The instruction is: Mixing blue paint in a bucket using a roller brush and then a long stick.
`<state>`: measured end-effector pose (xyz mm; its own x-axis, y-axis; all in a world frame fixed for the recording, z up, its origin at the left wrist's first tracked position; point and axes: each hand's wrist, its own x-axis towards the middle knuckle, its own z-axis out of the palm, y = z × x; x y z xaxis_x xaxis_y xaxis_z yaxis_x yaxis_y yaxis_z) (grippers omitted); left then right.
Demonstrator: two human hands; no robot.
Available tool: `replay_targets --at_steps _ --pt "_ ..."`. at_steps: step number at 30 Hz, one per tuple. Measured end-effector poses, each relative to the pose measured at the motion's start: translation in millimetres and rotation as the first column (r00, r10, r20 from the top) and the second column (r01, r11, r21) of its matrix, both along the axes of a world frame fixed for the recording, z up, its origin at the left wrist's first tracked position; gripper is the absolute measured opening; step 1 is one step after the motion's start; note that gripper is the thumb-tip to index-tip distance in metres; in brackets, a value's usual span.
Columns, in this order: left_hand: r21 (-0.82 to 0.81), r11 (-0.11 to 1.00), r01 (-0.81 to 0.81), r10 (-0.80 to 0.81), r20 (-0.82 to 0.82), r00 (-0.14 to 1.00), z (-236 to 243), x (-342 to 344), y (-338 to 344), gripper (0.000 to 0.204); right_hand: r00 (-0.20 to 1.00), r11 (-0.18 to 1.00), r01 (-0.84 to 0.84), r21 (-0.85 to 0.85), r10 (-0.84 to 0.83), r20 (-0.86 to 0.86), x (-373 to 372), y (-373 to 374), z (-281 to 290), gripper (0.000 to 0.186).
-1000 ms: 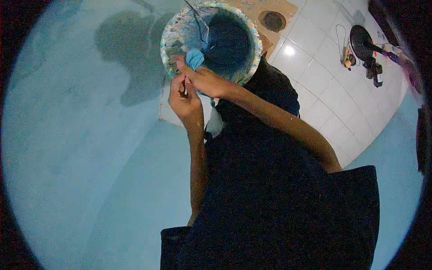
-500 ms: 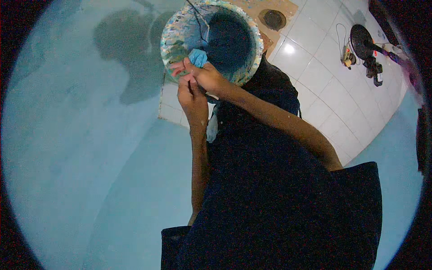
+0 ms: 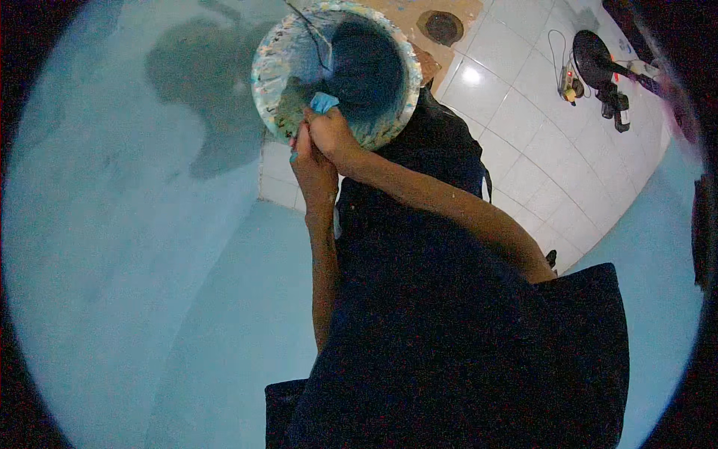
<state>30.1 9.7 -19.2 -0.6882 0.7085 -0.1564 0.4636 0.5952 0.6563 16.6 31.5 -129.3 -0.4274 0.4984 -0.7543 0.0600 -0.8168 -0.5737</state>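
Blue bundle (image 3: 324, 102) at twelve o'clock from the gripping right hand (image 3: 331, 135); left hand (image 3: 313, 170) at seven, its grip indiscernible from here.

blue bundle (image 3: 324, 102); crumpled; poking from right hand (image 3: 329, 132)

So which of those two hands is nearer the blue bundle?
The right hand, the upper of the two: the blue bundle sticks out just above it, over the speckled tub. The left hand is lower, farther from the bundle.
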Motion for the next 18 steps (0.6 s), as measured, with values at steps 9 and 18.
replay_targets --at_steps 9,18 --pt "0.072 0.997 0.013 -0.025 0.170 0.985 -30 -7 -18 0.028 0.986 0.890 0.091 -0.448 -0.145 -0.088 20 38 55 0.019" --pt "-0.001 0.999 -0.037 0.037 0.008 0.999 2 -26 -4 0.022 0.927 0.748 -0.366 0.553 0.349 0.140 34 55 55 0.025"
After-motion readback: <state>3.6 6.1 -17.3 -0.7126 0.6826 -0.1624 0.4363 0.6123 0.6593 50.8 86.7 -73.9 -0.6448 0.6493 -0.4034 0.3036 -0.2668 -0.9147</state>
